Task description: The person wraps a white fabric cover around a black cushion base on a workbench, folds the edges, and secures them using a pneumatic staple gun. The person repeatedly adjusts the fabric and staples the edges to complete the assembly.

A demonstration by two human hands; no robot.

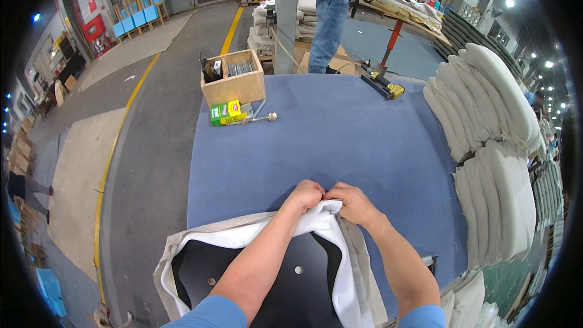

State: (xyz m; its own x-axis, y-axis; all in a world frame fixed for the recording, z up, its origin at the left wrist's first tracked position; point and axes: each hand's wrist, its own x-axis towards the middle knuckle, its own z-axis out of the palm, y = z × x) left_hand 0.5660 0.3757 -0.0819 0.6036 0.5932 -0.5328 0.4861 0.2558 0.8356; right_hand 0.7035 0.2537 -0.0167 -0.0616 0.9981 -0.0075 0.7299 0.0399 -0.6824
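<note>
In front of me on the blue covered table (291, 140) lies a black panel (267, 288) with round holes, face up. White padding (243, 237) and beige fabric (209, 226) wrap up around its edges. At the panel's far right corner, my left hand (305, 195) and my right hand (352, 201) come together. Both have their fingers closed, pinching the gathered edge of fabric and padding. The fingertips nearly touch, and the exact fold between them is partly hidden.
A wooden box (234, 91) with metal strips stands at the far left corner, beside a green and yellow carton (226, 113) and a brass air fitting (271, 116). A yellow-black staple gun (384, 86) lies far right. Stacked beige cushions (492, 200) line the right edge. A person (331, 15) stands beyond.
</note>
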